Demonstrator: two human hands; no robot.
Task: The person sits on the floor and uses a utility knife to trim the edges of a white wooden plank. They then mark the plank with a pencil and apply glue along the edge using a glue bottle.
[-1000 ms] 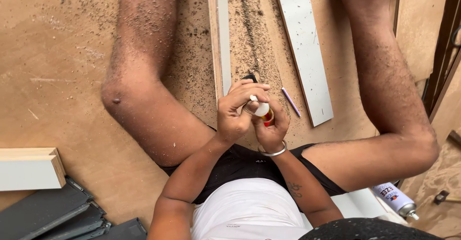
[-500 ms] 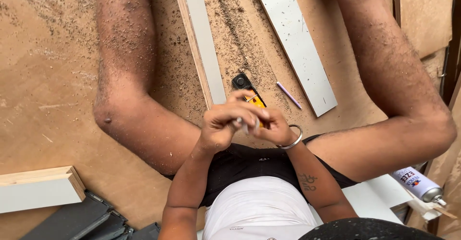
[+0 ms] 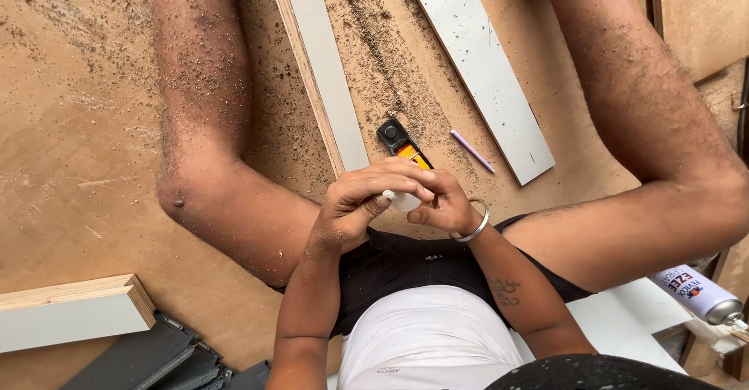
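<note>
Floor: dusty brown plywood floor, strewn with sawdust, open and bare at far left beyond the bent left knee.
Lower-left edge: grey-faced plywood block near the frame's edge, dark grey metal strips just beside it.
Left hand: left hand curled, fingertips pinching the small white bottle from above.
Bottle: held between both hands, above the lap.
Right hand: right hand pressed around the bottle's other side; silver bangle on the wrist.
Between the legs: long grey laminate strip, black-and-yellow tape measure, purple pencil, wide pale grey board, each apart.
Right edge: white spray can lying by the right thigh.
</note>
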